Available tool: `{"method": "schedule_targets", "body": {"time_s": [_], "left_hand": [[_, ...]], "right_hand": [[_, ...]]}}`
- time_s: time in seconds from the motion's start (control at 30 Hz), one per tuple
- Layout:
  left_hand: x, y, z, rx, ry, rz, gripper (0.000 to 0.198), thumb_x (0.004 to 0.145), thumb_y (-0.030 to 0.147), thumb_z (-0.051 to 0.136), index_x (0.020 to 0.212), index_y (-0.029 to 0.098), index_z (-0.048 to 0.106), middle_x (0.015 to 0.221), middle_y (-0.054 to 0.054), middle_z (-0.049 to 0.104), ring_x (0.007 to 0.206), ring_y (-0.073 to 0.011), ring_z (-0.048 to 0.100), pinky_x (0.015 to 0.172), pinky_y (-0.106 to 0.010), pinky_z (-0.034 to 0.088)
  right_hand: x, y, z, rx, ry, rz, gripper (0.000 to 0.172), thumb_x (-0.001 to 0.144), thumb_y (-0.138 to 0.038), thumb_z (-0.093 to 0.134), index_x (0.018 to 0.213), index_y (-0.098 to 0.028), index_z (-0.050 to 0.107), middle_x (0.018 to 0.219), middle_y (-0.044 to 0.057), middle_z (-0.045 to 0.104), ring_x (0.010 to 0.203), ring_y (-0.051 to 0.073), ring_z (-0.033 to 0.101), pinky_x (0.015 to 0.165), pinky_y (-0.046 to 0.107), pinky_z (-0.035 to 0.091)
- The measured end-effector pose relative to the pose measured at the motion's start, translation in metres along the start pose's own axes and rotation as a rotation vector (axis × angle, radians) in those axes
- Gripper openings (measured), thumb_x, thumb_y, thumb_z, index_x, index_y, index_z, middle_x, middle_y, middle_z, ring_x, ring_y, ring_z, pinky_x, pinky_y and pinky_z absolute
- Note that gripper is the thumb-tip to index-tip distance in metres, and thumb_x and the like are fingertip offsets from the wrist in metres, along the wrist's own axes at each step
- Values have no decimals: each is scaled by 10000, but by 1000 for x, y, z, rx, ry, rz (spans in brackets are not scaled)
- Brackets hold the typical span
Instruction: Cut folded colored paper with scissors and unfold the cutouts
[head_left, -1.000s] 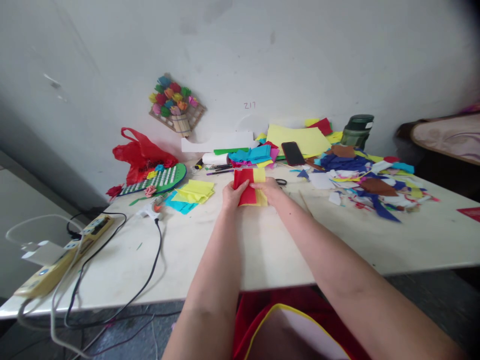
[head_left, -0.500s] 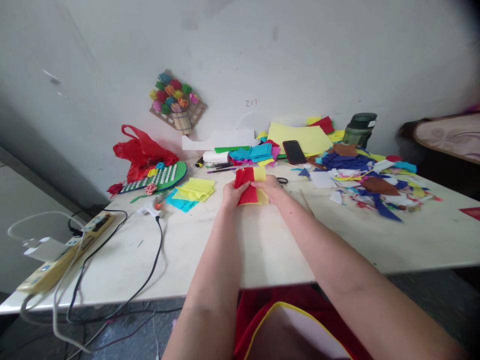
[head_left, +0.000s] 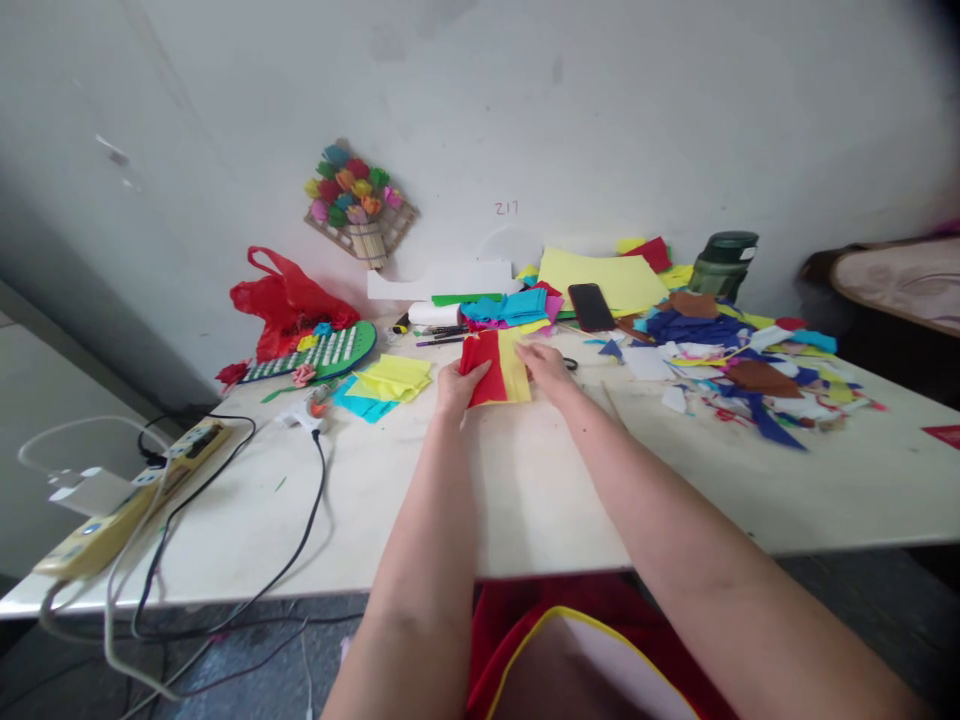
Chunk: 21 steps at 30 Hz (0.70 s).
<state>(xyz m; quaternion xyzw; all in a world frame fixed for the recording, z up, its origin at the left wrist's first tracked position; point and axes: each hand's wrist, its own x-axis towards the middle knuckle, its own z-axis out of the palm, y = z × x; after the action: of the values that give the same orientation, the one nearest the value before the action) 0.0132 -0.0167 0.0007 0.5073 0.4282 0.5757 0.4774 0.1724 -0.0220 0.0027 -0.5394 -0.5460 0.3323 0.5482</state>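
Right hand [head_left: 547, 366] has slid off the middle and out to the far edge, so more of the yellow paper sheet [head_left: 514, 366] shows now, and the thumbs no longer meet. Both forearms reach straight out over the white tabletop [head_left: 525, 480], wrists low, palms down. Left hand [head_left: 453, 386] is clamped on the red paper sheet [head_left: 481, 366]: thumb on top, fingers closed on its left edge. Right fingers [head_left: 531, 352] are stretched out flat and open, tips pressing on the yellow sheet's right edge, not curled round it. Red overlaps yellow side by side, and the pair lies flat on the tabletop, nearer the person than the black rectangular phone [head_left: 590, 306] and a little to its left. Black-handled scissors [head_left: 568, 363] peek out just past the right hand, below the phone. Well left of the phone sits a stack of yellow-green paper squares [head_left: 394, 377].
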Motion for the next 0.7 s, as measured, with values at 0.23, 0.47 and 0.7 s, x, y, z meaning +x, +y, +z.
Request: {"method": "schedule_targets", "body": {"time_s": [0.23, 0.47, 0.7], "left_hand": [[1, 1, -7, -236, 81, -2, 440, 489, 361, 814, 832, 118, 684, 791, -72, 702, 705, -196, 657, 679, -310, 542], [0, 2, -8, -397, 120, 14, 432, 542, 316, 806, 892, 103, 668, 870, -105, 702, 755, -206, 668, 723, -318, 545], [1, 2, -7, -460, 156, 4, 405, 566, 276, 800, 903, 100, 660, 885, -115, 699, 775, -221, 674, 765, -355, 544]], "right_hand": [[2, -1, -21, -1085, 160, -82, 295, 817, -197, 467, 1053, -147, 637, 1089, 141, 630, 1035, 271, 551, 826, 344, 421], [6, 6, -25, -1297, -55, 32, 313, 792, -123, 479, 1057, -116, 647, 1048, 176, 634, 1009, 280, 570, 797, 341, 430], [5, -9, -30, -1310, -92, 99, 327, 795, -145, 516, 1103, -148, 629, 1078, 172, 633, 1042, 282, 574, 781, 332, 442]]}}
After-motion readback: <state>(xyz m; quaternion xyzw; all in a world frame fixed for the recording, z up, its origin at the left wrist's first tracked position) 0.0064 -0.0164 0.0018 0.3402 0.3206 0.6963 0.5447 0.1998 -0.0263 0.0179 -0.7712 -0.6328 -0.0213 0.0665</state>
